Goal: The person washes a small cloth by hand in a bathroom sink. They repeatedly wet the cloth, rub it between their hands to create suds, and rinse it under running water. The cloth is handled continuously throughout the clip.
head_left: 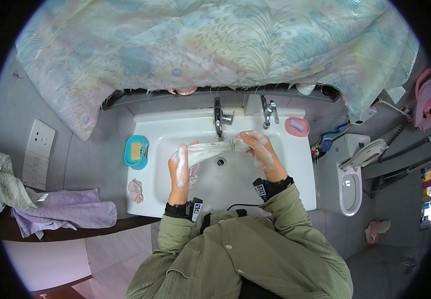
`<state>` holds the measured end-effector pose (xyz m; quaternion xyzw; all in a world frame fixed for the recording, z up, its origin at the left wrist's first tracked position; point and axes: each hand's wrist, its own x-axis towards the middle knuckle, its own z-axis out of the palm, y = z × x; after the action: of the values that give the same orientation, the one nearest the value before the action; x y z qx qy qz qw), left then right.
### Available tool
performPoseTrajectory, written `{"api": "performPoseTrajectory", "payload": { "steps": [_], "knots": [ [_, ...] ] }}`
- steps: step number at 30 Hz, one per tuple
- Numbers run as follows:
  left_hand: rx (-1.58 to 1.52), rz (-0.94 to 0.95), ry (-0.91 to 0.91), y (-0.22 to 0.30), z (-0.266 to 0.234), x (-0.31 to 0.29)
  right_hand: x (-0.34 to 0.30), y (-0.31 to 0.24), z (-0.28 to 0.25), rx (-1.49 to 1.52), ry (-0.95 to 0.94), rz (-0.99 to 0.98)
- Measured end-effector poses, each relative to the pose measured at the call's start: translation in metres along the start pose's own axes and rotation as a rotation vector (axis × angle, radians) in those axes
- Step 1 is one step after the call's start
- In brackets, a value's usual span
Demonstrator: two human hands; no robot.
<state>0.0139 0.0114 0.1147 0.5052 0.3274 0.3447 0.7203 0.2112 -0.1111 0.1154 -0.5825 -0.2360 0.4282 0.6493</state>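
A white sock (213,150) with thin dark stripes near one end is stretched between my hands over the sink (161,144). My left hand (178,167) grips its left end, with soap suds over the thumb side and wrist. At the striped end, my right hand (260,148) is closed on the fabric, also covered in white foam. Just beyond the sock stands a chrome faucet (218,118). Below it the drain (221,161) shows in the basin. More pale cloth hangs beneath my left hand, partly hidden.
A blue soap dish (143,152) with a yellow bar and a pink scrunched item (135,191) sit on the sink's left rim. On the right are a second faucet (267,114) and a pink soap dish (296,126). A purple towel (71,212) lies left; a toilet-like fixture (350,192) stands right.
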Motion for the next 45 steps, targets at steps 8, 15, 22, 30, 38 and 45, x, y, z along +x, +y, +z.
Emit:
{"api": "performPoseTrajectory", "payload": {
  "steps": [8,15,22,30,38,45],
  "knots": [
    [0.599,0.458,-0.149,-0.024,-0.011,-0.002,0.009,0.003,0.015,0.319,0.006,-0.155],
    [0.519,0.347,-0.223,-0.019,0.004,0.000,0.013,-0.007,0.019,0.260,-0.373,-0.073],
    [0.411,0.222,-0.227,-0.022,0.021,0.016,0.021,-0.008,0.027,-0.147,-0.433,-0.210],
    [0.274,0.217,0.006,-0.027,0.025,0.016,0.016,0.028,0.034,-0.530,0.100,-0.402],
    [0.222,0.193,-0.086,-0.018,0.022,0.012,0.004,0.026,0.047,-0.228,-0.037,-0.263],
    [0.308,0.224,-0.149,-0.015,0.019,0.015,0.003,0.022,0.043,-0.298,-0.087,-0.230]
  ]
}}
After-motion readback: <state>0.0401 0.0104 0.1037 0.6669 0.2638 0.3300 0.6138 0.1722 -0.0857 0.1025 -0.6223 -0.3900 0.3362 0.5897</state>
